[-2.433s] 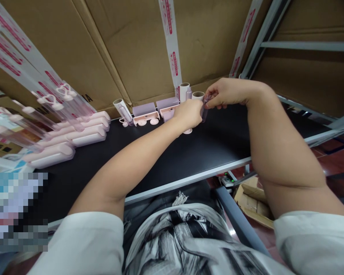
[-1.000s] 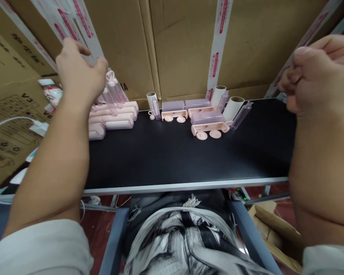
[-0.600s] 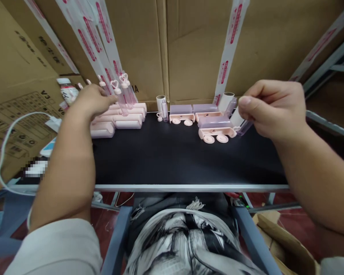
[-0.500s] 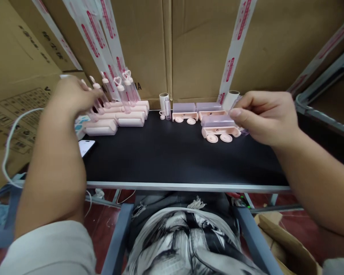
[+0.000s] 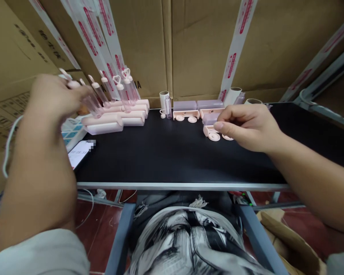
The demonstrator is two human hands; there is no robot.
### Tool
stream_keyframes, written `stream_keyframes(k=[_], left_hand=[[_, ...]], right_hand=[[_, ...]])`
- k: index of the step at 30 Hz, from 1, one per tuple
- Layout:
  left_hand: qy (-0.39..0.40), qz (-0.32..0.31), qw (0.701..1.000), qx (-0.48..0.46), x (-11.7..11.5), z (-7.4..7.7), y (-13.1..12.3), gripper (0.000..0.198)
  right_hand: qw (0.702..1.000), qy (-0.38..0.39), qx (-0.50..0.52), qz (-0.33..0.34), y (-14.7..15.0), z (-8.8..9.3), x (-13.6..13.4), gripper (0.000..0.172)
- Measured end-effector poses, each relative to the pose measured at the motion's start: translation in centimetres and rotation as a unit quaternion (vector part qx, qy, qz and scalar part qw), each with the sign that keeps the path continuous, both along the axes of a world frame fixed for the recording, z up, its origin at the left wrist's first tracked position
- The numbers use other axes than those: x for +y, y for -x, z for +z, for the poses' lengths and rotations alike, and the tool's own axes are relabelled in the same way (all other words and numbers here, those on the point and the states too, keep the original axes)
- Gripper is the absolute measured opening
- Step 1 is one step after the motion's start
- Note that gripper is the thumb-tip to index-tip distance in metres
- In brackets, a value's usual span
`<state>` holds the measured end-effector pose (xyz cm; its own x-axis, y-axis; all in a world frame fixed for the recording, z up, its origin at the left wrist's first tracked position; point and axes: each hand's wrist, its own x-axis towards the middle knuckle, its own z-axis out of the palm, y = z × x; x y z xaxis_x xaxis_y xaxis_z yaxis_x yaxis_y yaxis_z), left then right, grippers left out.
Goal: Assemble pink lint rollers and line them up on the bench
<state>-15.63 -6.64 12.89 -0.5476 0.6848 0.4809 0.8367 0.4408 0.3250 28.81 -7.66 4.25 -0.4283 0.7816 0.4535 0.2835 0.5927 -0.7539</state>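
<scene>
Left hand [image 5: 55,97] among the pink-capped tubes [image 5: 120,94], right hand [image 5: 248,128] over the pink trays [image 5: 213,111]

In the head view, the left hand is above the left end of the black surface [image 5: 163,160], its fingers and thumb about a pink cap [image 5: 73,84]; whether they are clamped on it cannot be told, as the back of the hand hides the contact. Beside it, the other tubes stand in a slanting group along the pink rollers [image 5: 101,127], which lie toward the back left corner.

The right hand is near the back edge, right of the middle, with thumb and forefinger bent over the nearest tray. Its fingertips partly cover that tray, and a grip on it cannot be made out. Pink discs [image 5: 214,136] lie just in front of the trays, lilac covers [image 5: 185,105] just behind them.

White hollow rolls [image 5: 164,101] stand upright along the back edge, one between the rollers and the trays, two more toward the back right corner. A phone [image 5: 79,152] with a lit screen lies close to the front left corner. A cardboard wall [image 5: 195,49] rises behind the back edge, and an open carton [image 5: 296,244] sits below the surface at the right.
</scene>
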Motion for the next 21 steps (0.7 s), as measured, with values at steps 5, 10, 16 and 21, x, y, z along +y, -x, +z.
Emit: stream_keyframes(k=[5,10,16,21], left_hand=[[-0.214,-0.265,0.936,-0.093,-3.2,0.9,-8.6,0.044],[-0.269,-0.466,0.797,-0.275,0.1,-0.5,-15.3,0.056],[-0.177,-0.477,0.805,-0.305,2.8,-4.0,-17.7,0.052],[-0.314,-0.435,0.796,-0.279,4.2,-4.9,-15.6,0.047]], right_hand=[[0.999,0.048,0.013,0.017,2.0,-0.4,1.1,0.053],[0.997,0.017,0.077,0.02,5.1,0.9,2.2,0.089],[0.997,-0.009,0.07,-0.03,6.0,2.8,4.0,0.09],[0.998,-0.008,0.045,-0.045,4.9,3.4,5.4,0.082]])
